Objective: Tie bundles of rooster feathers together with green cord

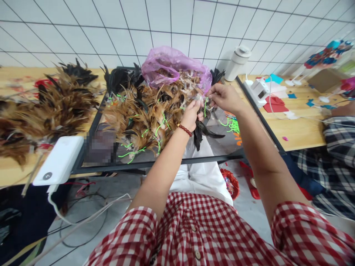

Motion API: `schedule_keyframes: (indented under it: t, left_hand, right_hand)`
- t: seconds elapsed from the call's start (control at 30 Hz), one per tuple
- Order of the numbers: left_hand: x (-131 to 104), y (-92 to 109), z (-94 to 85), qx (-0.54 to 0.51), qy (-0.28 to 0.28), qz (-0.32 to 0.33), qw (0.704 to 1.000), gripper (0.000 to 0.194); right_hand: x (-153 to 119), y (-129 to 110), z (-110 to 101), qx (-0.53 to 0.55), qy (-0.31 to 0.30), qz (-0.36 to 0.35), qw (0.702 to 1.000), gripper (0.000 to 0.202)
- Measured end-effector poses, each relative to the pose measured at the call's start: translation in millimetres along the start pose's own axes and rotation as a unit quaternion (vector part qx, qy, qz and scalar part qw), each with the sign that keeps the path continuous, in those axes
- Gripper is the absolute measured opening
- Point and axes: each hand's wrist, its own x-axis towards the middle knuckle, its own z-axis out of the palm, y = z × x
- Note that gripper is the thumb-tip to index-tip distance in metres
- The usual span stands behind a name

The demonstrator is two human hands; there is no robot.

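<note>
My left hand (192,113), with a beaded bracelet on the wrist, is closed around the pale quill ends of a feather bunch. Dark feathers (204,132) hang below its fingers. Pinched beside it, my right hand (225,97) has its thumb and forefinger together at a bright green tie (205,107); the exact grip is small and partly hidden. Left of both hands lies a heap of brown feather bunches (149,111), several bound with green ties. A pink plastic bag (163,62) with more feathers lies open behind the heap.
A dark-framed board (166,162) bears the feathers. Loose green ties (233,125) lie at its right. A white tumbler (238,62) and a power strip (257,90) stand beyond. Left are a power bank (59,159) with a cable and more feathers (63,111). Another person's sleeve (341,140) is at right.
</note>
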Motion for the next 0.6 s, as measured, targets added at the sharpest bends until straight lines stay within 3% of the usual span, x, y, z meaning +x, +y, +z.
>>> schedule_keyframes:
  t: [0.1,0.23,0.37,0.43,0.5,0.6]
  left_hand:
    - [1.5,-0.1,-3.7,0.005,-0.022,-0.018,1.0,0.029]
    - [3.3,4.2,-8.6,0.007,0.001,-0.016,1.0,0.03]
    - [3.5,7.8,-9.3,0.014,0.032,0.001,0.999,0.03]
    - [3.3,8.1,-8.3,0.025,0.033,0.002,0.999,0.03]
    - [3.1,7.5,-7.2,0.04,0.03,0.0,0.999,0.03]
    - [3.5,5.5,-6.2,0.066,0.026,0.006,0.997,0.03]
  right_hand:
    - [2.8,-0.1,6.2,-0.021,0.007,-0.006,1.0,0.026]
    - [9.5,25.2,6.8,-0.118,0.052,0.015,0.992,0.026]
    - [9.7,49.9,3.9,-0.245,0.002,0.073,0.967,0.037]
    - [7.6,49.0,6.4,-0.2,0.027,0.07,0.977,0.039]
    - [5.1,39.8,12.9,-0.074,0.033,0.057,0.995,0.038]
    - [1.4,23.4,22.9,0.119,-0.092,0.046,0.987,0.037]
